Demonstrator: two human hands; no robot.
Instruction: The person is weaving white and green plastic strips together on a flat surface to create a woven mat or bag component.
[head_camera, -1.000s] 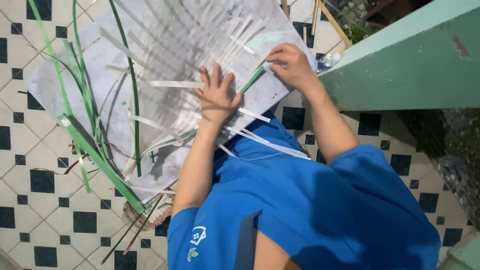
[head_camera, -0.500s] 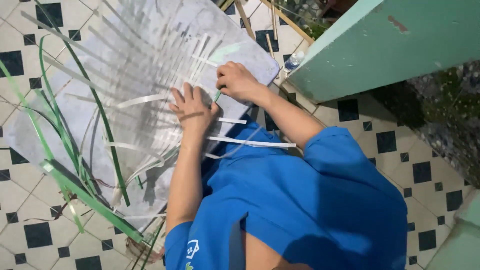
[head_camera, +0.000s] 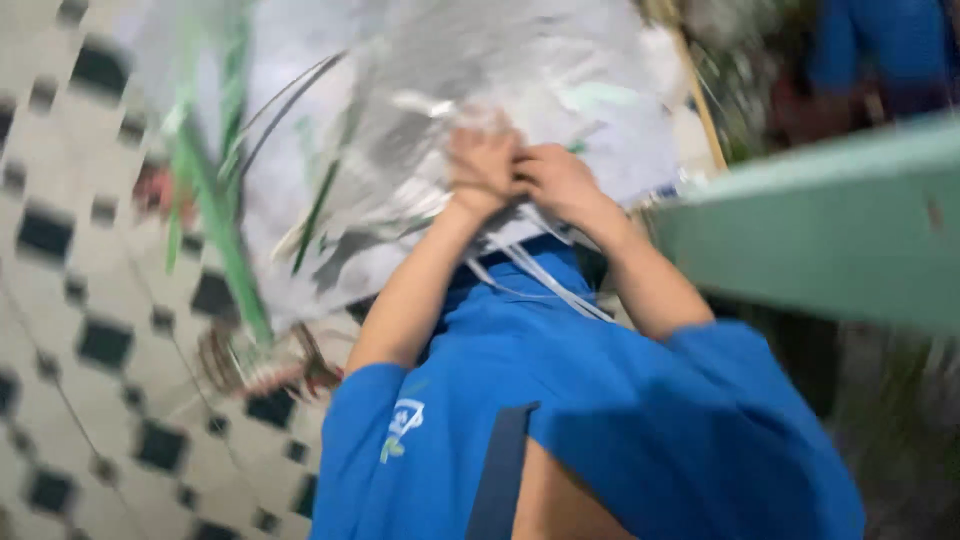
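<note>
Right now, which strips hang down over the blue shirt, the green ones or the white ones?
The white strips: they trail from both hands onto the blue shirt. The green strips lie at the left.

Blurred hands (head_camera: 520, 175), woven mat (head_camera: 420, 130)

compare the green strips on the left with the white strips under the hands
The green strips are vivid green and run down over the tiled floor beside the woven mat; the white strips are pale and thin, trailing from beneath the hands onto the blue shirt. No hand touches the green; the white lie at the hands. Both are long, flat and blurred.
</note>
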